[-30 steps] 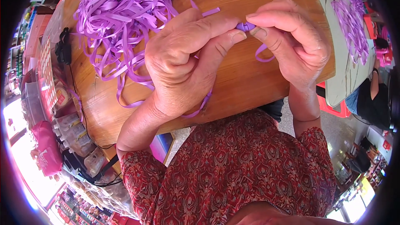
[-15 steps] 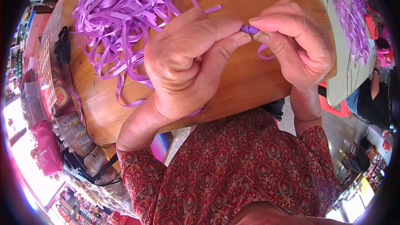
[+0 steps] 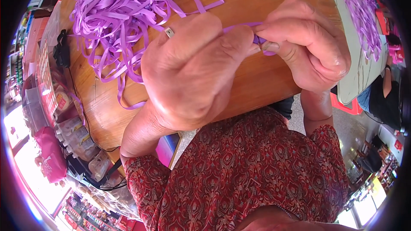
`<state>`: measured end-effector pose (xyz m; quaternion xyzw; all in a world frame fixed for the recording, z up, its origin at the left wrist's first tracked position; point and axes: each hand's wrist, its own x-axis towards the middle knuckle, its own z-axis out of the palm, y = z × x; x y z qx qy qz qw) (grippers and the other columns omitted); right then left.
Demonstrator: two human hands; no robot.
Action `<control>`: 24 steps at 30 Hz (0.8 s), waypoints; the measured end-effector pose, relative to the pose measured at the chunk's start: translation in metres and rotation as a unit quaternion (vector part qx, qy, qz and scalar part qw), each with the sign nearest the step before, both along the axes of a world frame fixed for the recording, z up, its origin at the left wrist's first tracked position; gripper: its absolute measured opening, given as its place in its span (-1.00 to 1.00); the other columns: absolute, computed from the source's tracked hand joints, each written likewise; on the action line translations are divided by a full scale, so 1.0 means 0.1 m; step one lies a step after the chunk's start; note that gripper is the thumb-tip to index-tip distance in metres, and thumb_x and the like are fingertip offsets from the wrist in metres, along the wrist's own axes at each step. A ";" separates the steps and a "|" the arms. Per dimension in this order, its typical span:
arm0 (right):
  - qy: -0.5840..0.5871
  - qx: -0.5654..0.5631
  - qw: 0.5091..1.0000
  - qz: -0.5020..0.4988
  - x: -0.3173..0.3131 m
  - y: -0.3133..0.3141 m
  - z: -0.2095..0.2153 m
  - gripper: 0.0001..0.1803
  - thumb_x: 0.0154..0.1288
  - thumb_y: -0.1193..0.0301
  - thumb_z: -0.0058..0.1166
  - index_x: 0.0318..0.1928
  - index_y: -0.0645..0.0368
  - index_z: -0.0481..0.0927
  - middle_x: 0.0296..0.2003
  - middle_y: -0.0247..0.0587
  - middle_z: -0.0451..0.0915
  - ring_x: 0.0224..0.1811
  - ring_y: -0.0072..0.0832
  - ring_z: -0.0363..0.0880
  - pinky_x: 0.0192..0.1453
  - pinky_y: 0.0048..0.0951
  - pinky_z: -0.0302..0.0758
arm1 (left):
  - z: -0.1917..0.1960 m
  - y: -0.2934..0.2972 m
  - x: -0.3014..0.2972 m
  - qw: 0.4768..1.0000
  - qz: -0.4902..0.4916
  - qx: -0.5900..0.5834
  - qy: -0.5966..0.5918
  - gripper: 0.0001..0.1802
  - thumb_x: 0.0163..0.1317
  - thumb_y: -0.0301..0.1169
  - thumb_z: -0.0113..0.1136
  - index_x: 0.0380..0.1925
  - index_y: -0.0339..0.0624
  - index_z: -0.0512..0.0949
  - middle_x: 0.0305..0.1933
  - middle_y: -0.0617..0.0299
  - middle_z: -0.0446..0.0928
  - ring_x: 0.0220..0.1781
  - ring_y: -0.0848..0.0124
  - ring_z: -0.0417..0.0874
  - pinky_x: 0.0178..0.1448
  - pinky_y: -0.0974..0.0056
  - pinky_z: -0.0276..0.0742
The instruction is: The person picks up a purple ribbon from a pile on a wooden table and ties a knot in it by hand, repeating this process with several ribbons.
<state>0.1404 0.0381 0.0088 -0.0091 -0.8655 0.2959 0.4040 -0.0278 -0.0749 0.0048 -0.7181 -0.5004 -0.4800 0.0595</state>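
Just above the table's middle, my two hands meet over a small purple clasp-like piece [image 3: 258,39], mostly hidden by fingertips. My right hand [image 3: 309,45] pinches it between thumb and forefinger. From the other side my left hand [image 3: 190,70] closes on it, its back turned up and a ring showing on one finger. A strip of purple ribbon [image 3: 242,25] runs behind the fingertips from one hand to the other. Beyond my left hand lies a tangled heap of purple ribbon straps [image 3: 115,13], with a few loose ends trailing onto the wood.
Under my hands is a wooden table [image 3: 252,79]. A pale side table [image 3: 338,21] at the right bears more purple straps [image 3: 364,25]. A black cable [image 3: 77,86] runs along the left edge beside packaged goods [image 3: 79,134]. Another person [image 3: 383,102] is at the far right.
My left hand has rolled over so that its back faces up, covering more of the small purple piece. Ribbon now shows between the hands. The right hand keeps its pinch.
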 end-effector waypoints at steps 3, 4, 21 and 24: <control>-0.003 -0.049 0.999 0.004 0.00 -0.02 -0.01 -0.84 0.10 0.68 0.23 -0.25 0.39 0.63 -0.37 -0.02 0.61 -0.43 -0.42 0.54 -0.49 -0.56 0.43 | -0.02 0.00 -0.02 0.999 -0.024 -0.031 -0.026 -0.77 -0.01 -0.66 0.39 -0.29 -0.32 0.65 -0.56 0.25 0.41 -0.56 0.47 0.37 -0.46 0.41 0.28; -0.002 -0.074 0.997 0.006 0.00 -0.03 -0.02 -0.83 0.11 0.68 0.22 -0.24 0.39 0.63 -0.36 -0.02 0.61 -0.43 -0.43 0.55 -0.50 -0.57 0.44 | -0.03 0.00 0.00 0.997 -0.029 -0.044 -0.055 -0.78 0.01 -0.66 0.38 -0.28 -0.31 0.65 -0.54 0.27 0.42 -0.54 0.49 0.38 -0.44 0.42 0.29; -0.041 -0.163 0.985 -0.041 0.00 -0.08 0.03 -0.66 0.15 0.64 0.21 -0.02 0.41 0.62 -0.30 -0.12 0.63 -0.41 -0.56 0.57 -0.47 -0.64 0.49 | -0.01 0.02 -0.02 0.994 -0.004 -0.080 -0.074 -0.80 0.05 -0.63 0.37 -0.27 -0.28 0.66 -0.48 0.22 0.53 -0.49 0.47 0.47 -0.39 0.42 0.35; -0.067 -0.073 0.995 -0.019 0.01 0.05 0.01 -0.63 0.11 0.62 0.24 -0.02 0.42 0.61 -0.31 -0.12 0.63 -0.40 -0.51 0.58 -0.47 -0.60 0.47 | -0.01 0.03 -0.01 0.994 -0.006 -0.071 -0.077 -0.81 0.04 -0.62 0.38 -0.29 -0.28 0.66 -0.49 0.20 0.54 -0.51 0.45 0.47 -0.42 0.40 0.35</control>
